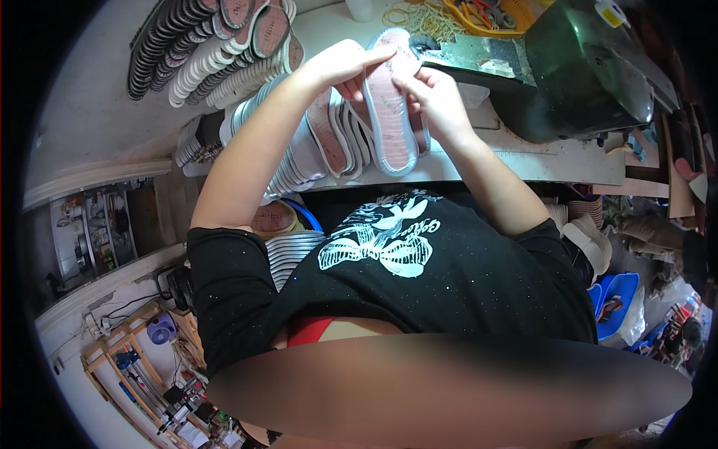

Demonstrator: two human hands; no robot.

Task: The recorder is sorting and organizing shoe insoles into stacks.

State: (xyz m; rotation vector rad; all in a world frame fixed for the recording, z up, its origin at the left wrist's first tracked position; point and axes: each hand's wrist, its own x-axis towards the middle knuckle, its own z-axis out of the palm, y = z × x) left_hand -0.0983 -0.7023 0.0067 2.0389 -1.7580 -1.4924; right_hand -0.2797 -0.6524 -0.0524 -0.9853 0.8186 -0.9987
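Shoe insole, long oval shape, pinkish-brown face with pale grey rim, held lengthwise above the worktop edge, toe end up and away, heel end nearest the person, face turned toward the camera, pinched at its upper part

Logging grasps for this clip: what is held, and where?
Both hands, left hand and right hand, hold one pink shoe insole by its upper end.

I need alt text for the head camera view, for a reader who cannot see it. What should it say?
Seen from above, a person's left hand and right hand together hold a pink shoe insole with a grey rim over a white workbench. Rows of similar insoles lie to the left, and a dark green machine stands to the right.
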